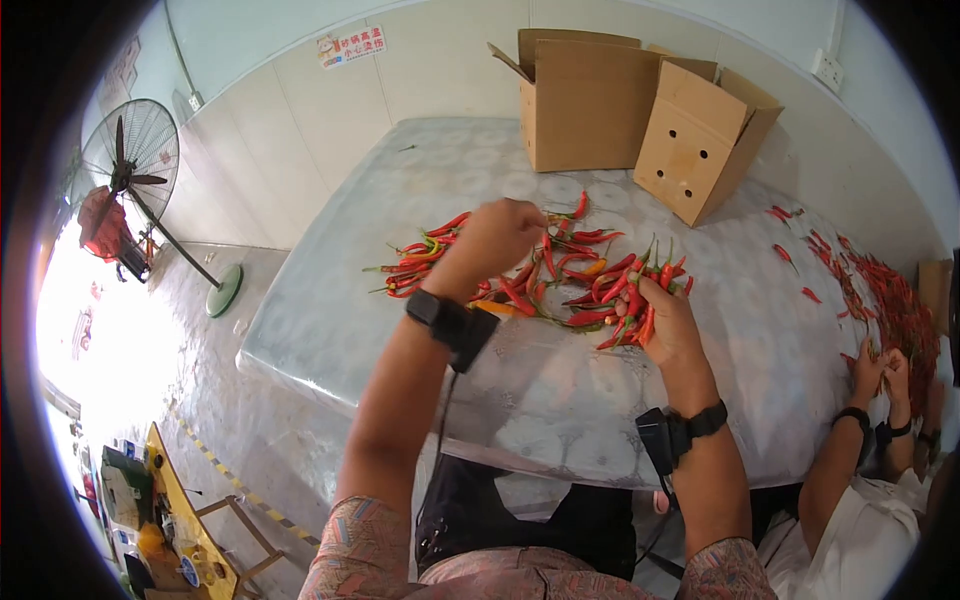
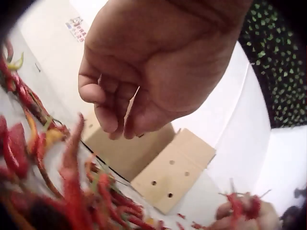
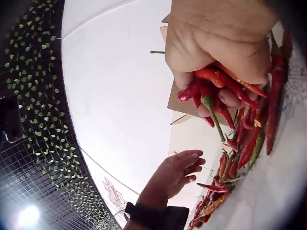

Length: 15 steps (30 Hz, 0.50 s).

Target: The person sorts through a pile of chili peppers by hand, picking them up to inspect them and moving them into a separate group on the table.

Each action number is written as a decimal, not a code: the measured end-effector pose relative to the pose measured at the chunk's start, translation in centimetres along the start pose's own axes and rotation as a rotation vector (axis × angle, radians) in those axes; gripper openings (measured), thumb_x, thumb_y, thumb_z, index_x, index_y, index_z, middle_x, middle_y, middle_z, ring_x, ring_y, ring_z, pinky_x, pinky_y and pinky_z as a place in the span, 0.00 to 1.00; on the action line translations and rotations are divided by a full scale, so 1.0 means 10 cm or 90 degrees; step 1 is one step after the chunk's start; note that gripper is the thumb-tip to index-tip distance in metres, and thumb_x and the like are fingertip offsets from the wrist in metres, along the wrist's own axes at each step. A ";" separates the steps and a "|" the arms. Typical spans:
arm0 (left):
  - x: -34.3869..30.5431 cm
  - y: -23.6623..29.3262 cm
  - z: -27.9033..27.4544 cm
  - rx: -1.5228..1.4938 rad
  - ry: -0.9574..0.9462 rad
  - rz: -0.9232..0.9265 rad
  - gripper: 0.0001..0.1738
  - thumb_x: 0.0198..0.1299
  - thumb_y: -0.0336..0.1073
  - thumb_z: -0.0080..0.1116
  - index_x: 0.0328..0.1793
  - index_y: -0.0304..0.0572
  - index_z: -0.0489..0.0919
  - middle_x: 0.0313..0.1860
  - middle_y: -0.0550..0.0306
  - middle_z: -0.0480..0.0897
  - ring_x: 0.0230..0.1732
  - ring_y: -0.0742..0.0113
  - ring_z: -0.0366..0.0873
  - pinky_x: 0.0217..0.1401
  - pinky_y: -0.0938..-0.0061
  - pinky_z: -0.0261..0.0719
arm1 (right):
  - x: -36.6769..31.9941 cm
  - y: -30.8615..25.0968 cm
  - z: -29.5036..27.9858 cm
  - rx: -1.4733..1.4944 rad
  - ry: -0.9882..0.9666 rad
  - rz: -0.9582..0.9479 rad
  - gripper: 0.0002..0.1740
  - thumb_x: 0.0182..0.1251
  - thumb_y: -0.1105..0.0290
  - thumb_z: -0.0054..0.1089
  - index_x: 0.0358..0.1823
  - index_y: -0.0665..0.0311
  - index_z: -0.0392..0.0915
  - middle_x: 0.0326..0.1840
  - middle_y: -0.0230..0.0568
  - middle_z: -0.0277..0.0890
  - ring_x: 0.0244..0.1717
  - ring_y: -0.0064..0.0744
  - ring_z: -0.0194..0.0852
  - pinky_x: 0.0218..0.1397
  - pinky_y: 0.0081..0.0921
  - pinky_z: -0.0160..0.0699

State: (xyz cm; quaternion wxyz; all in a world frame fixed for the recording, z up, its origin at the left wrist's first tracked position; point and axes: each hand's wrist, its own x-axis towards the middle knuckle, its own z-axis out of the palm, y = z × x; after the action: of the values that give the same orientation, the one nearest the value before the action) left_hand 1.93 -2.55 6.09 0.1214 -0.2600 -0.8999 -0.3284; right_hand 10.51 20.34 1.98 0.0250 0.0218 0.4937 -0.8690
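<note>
My right hand (image 1: 672,325) grips a bunch of red chili peppers (image 3: 218,84), their green stems sticking out past the fingers. Over the middle of the loose chili peppers (image 1: 515,288) hangs my left hand (image 1: 495,238), its fingers loosely bent. In the left wrist view nothing shows between that hand's thumb and fingertips. A row of chili peppers (image 1: 405,270), one of them yellow-green, lies left of the left hand on the plastic-covered table (image 1: 330,265). More red peppers (image 1: 590,238) lie just beyond it, toward the boxes.
Two cardboard boxes (image 1: 590,110) (image 1: 690,150) stand at the table's back. On the right is a large heap of red chilies (image 1: 890,300), with another person's hands (image 1: 880,375) working beside it. A floor fan (image 1: 125,175) stands left of the table, near a yellow-edged board (image 1: 185,510).
</note>
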 end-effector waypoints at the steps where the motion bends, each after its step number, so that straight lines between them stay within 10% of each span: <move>1: 0.05 -0.15 -0.06 0.058 0.006 -0.020 0.12 0.52 0.37 0.53 0.37 0.41 0.83 0.32 0.45 0.82 0.36 0.48 0.79 0.43 0.61 0.77 | -0.01 -0.01 0.03 0.005 0.004 0.003 0.07 0.61 0.71 0.56 0.37 0.68 0.75 0.30 0.42 0.78 0.23 0.27 0.74 0.23 0.22 0.73; 9: 0.15 -0.67 -0.17 0.289 -0.084 -0.235 0.12 0.47 0.34 0.55 0.38 0.42 0.83 0.40 0.47 0.82 0.45 0.50 0.78 0.47 0.62 0.76 | -0.07 -0.10 0.07 0.023 0.007 -0.005 0.07 0.61 0.73 0.54 0.38 0.69 0.74 0.30 0.43 0.77 0.24 0.28 0.74 0.27 0.23 0.74; 15: 0.06 -0.73 -0.09 0.297 -0.134 -0.188 0.16 0.42 0.36 0.60 0.40 0.41 0.82 0.36 0.47 0.83 0.42 0.52 0.80 0.44 0.64 0.76 | -0.06 -0.11 0.06 0.015 0.011 0.001 0.07 0.62 0.74 0.52 0.38 0.71 0.74 0.29 0.44 0.76 0.25 0.29 0.74 0.29 0.24 0.74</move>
State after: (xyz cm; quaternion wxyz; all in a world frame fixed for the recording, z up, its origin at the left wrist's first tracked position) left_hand -2.53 -7.61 3.18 0.0348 -0.1240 -0.9868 -0.0983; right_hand 11.06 20.43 3.29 0.0209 0.0300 0.4837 -0.8745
